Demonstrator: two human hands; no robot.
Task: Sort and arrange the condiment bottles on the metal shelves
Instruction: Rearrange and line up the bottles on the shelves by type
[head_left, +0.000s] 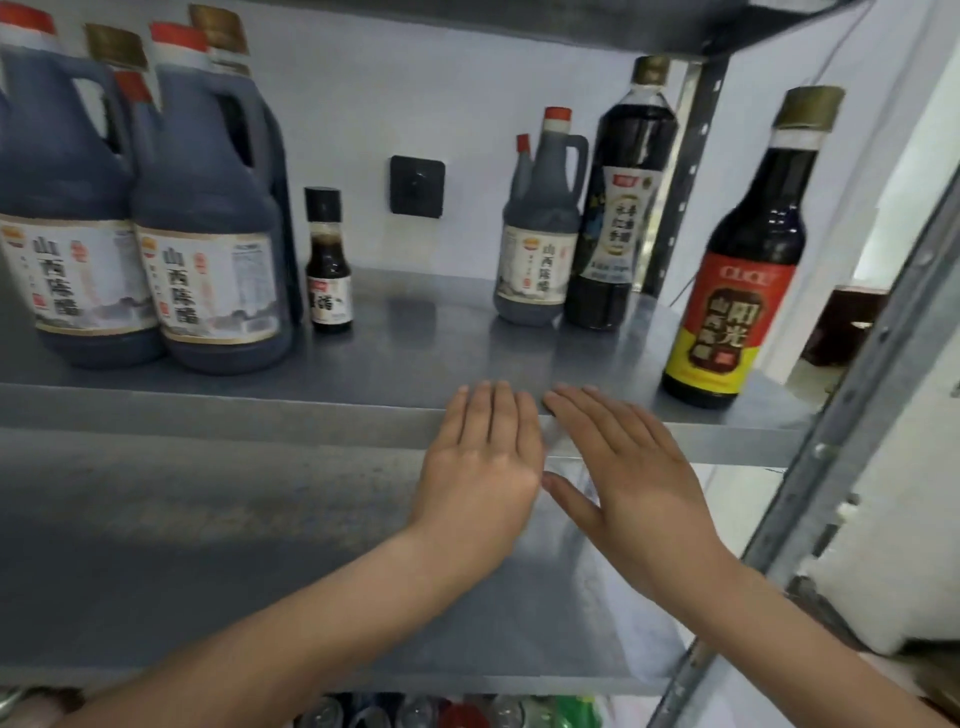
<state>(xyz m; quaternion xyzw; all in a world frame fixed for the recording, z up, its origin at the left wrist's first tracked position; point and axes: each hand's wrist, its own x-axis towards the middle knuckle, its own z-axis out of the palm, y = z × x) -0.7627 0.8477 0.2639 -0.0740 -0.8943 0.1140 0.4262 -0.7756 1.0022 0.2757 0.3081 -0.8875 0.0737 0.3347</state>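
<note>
L hand (480, 457) + R hand (639, 467): both flat, fingers straight, side by side at front lip of upper shelf (405, 338), gripping nothing. Big jugs (213, 249) grouped left w/ small bottle (328, 265). Handled jug (537, 249) + tall bottle (618, 208) back right. Red-label bottle (737, 270) alone front right. Judged partly sorted; sizes mixed. Lower shelf (208, 545) grey metal. Pale wall, black wall plate (417, 186).

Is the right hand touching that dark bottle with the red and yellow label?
Apart. The head view shows bare shelf between the right hand and the red-and-yellow-labelled bottle.
</note>
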